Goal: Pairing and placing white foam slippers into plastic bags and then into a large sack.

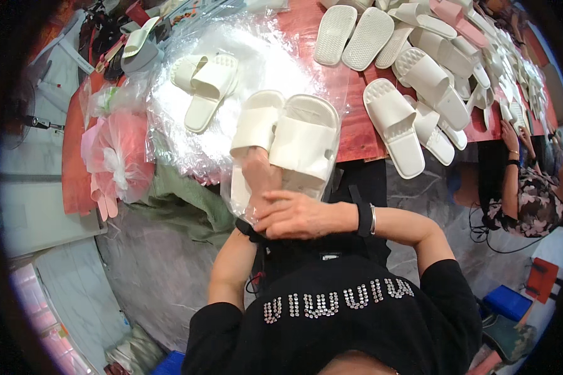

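A pair of cream slide slippers [305, 145] stands before me, soles away, straps facing me, in a clear plastic bag [233, 199]. My left hand [259, 178] reaches into the bag, and its fingertips disappear under the strap of the left slipper, holding the pair up. Across my left wrist, my right hand [297, 215] has its fingers bent at the bag's open lower edge, gripping the film. Its thumb and the exact pinch are partly hidden. Beyond them, another cream pair [207, 94] lies on a shiny stack of clear bags [275, 62].
Many cream slippers [394, 128] are heaped on the red table [356, 147] at right, a few pink ones among them. Left hangs a pinkish bundle in clear plastic [117, 153]. At far right, another person's hand [510, 136] works at the pile. A blue bin [508, 302] is lower right.
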A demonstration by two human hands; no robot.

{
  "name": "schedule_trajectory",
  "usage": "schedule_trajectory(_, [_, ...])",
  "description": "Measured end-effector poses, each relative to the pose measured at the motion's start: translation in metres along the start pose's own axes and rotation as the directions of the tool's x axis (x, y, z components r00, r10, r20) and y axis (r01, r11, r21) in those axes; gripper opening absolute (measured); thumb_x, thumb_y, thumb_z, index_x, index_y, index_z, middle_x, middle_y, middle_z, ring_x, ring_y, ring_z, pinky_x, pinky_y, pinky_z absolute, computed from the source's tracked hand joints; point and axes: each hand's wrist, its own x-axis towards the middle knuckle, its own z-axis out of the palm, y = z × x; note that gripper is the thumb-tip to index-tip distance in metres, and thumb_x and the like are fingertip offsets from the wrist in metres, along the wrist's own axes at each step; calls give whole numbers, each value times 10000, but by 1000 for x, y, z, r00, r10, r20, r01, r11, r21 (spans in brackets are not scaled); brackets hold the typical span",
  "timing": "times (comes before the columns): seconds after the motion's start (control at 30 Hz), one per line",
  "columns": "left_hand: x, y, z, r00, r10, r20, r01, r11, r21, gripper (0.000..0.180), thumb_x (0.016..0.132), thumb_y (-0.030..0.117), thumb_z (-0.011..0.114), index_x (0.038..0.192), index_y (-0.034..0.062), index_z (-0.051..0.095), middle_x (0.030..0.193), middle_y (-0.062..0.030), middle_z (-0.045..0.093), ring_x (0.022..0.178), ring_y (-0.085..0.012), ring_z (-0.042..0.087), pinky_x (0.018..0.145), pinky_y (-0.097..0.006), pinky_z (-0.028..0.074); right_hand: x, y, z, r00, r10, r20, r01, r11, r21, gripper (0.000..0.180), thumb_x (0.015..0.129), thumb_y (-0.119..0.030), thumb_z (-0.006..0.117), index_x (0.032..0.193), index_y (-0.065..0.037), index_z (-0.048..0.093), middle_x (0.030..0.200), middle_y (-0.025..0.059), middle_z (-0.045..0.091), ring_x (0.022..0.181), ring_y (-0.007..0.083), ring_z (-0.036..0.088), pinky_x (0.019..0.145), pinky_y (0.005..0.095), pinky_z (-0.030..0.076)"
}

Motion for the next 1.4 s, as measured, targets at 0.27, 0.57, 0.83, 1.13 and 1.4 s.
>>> schedule_trajectory(0.27, [50, -36, 58, 989, -107, -99, 96, 989, -108, 256, 685, 202, 599, 838, -2, 581, 805, -175, 559, 805, -379, 515, 719, -448, 369, -5, 17, -5, 976, 185, -115, -174, 980, 100, 140, 784, -126, 557, 913, -90, 515, 1080, 69, 545, 1098, 265, 462, 969, 435, 306])
schedule_trajectory(0.57, [1, -22, 54, 997, -77, 4, 77, 982, -175, 546, 700, 279, 625, 1166, 40, 469, 1209, -197, 422, 1134, -349, 363, 905, -461, 293, -105, 31, 13, 495, 807, -320, -798, 569, 200, 814, 663, -130, 705, 1315, -83, 220, 1329, 223, 188, 1182, 364, 292, 979, 410, 303])
schedule_trajectory(0.83, [-40, -21, 56, 809, 419, 412, -480, 876, 51, 531, 743, 355, 604, 1245, 283, 446, 1369, -156, 269, 1264, -386, 162, 990, -535, 77, -114, 53, 31, 398, 905, -151, -716, 410, 565, 400, 718, 44, 539, 1096, -14, 418, 1034, 102, 430, 778, 162, 527, 669, 251, 454])
schedule_trajectory(1.13, [-32, -22, 22, 830, 401, 389, -377, 916, -140, 390, 774, 231, 591, 1120, 64, 528, 1204, -165, 452, 1123, -346, 401, 902, -415, 343, -127, 31, -5, 268, 955, 123, -833, 166, 527, 294, 834, -236, 563, 1022, -25, 483, 915, 68, 536, 772, 135, 527, 697, 263, 435])
schedule_trajectory(1.4, [-105, -71, -88, 958, 84, 275, -32, 981, -190, 305, 736, 19, 546, 1037, 67, 544, 964, -135, 551, 940, -304, 511, 796, -394, 397, -109, 47, 2, 236, 960, 151, -670, 48, 740, 747, 854, -219, 548, 1342, -43, 12, 891, 92, 561, 752, 115, 507, 656, 238, 417])
